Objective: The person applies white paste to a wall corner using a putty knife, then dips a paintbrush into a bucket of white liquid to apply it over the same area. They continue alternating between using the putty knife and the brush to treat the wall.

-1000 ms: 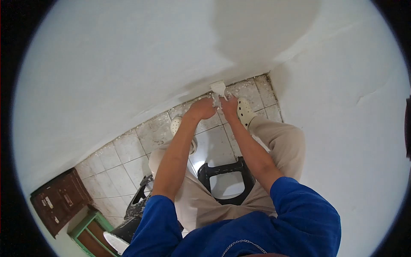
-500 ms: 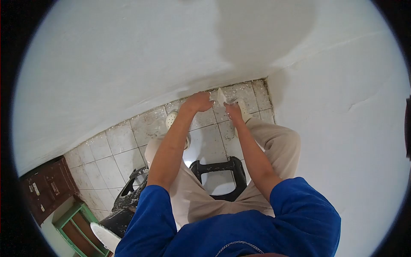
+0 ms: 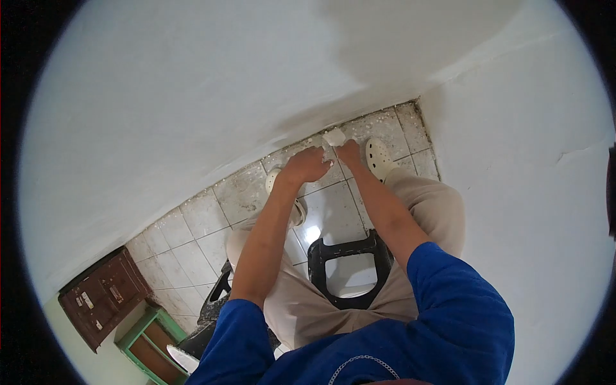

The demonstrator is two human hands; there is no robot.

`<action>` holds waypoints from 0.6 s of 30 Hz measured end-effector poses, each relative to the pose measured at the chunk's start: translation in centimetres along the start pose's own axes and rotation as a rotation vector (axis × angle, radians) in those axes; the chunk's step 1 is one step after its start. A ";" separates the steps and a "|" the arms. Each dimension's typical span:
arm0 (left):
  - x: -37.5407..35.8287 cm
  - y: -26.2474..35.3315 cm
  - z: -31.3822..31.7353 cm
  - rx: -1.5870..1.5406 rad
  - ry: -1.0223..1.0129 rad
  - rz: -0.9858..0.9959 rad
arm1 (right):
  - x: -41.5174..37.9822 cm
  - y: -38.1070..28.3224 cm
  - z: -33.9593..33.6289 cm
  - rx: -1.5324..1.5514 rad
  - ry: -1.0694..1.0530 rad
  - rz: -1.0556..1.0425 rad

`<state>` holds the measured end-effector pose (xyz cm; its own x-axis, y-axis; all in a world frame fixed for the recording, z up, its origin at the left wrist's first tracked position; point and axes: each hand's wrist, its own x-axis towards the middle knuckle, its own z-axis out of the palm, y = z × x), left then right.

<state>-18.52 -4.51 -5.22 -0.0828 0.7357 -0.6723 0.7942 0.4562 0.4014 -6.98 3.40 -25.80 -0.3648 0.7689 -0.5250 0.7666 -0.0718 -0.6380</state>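
Low over the tiled floor, close to the foot of the white wall, my left hand has its fingers curled, with white material at the fingertips. What it may hold is too small to make out. Just right of it, my right hand is closed at the lower edge of a pale flat piece, which lies between the hand and the wall. White crumbs dot the dirty tiles around both hands. A cream clog on my foot is right of my right hand.
A black stool frame stands between my legs. At the lower left are a brown panel, a green-framed unit and a black, white-spattered object. A second white wall rises on the right, meeting the first at a corner.
The view has shifted, so the floor and stool appear farther right. The pale piece, formerly a narrow upright shape, now looks wider and flatter. My right hand has turned beside it.
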 end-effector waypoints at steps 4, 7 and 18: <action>0.3 0.2 0.2 -0.004 0.015 0.013 | 2.1 0.6 1.2 0.182 -0.017 0.070; 0.4 0.2 0.4 0.015 0.018 0.032 | 1.5 -0.8 1.0 0.159 0.193 0.023; 0.3 0.4 -0.1 -0.006 0.052 0.047 | -6.2 -6.3 -5.4 0.401 0.271 -0.190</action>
<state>-18.25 -4.04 -5.20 -0.0766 0.7811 -0.6197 0.7945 0.4234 0.4354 -6.66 2.57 -15.51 -0.2873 0.9251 -0.2484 0.4183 -0.1121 -0.9014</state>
